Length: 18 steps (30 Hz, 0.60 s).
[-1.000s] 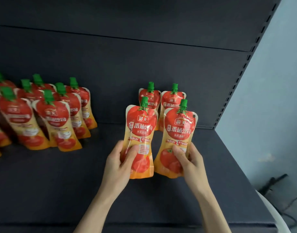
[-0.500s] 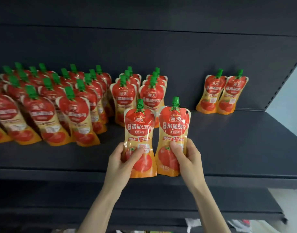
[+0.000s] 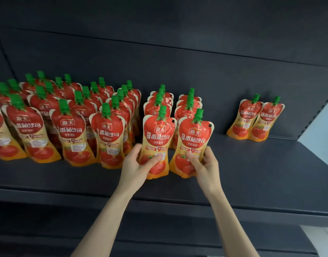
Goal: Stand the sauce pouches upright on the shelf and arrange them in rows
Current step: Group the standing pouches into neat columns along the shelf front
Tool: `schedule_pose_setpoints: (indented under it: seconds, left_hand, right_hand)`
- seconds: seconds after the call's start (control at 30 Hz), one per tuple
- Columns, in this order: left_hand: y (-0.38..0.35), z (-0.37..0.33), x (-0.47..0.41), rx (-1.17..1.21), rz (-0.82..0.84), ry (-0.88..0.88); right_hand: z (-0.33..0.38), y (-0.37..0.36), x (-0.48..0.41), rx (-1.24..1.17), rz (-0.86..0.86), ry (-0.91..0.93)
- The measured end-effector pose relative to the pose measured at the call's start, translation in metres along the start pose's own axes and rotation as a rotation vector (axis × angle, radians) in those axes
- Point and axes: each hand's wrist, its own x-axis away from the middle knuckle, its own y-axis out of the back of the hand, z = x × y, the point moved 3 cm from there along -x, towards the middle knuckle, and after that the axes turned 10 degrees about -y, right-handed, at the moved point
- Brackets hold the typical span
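Two pouches brought leftward along the shelf (image 3: 252,173) to the row fronts.
Rows (image 3: 72,127) stand left of and just behind the grips; left grip (image 3: 135,167) curls round one pouch (image 3: 157,134), right grip (image 3: 206,166) round another (image 3: 193,138), both upright, seemingly ready to set down.

pale blue wall (image 3: 324,130) at far right beside a slotted dark upright post (image 3: 315,117)

Dim, even light; wide-angle bending at edges, leftmost pouches (image 3: 20,115) softly blurred.
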Motion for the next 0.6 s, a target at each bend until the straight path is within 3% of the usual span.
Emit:
schedule_pose_setpoints:
  seconds: [0.47, 0.6]
  left_hand:
    - [0.001, 0.033, -0.028, -0.068, 0.032, -0.001]
    - [0.002, 0.033, -0.022, -0.217, -0.068, -0.078]
  right_hand:
    - [-0.023, -0.017, -0.026, 0.079, -0.108, 0.034]
    - [-0.027, -0.018, -0.022, 0.193, -0.131, 0.056]
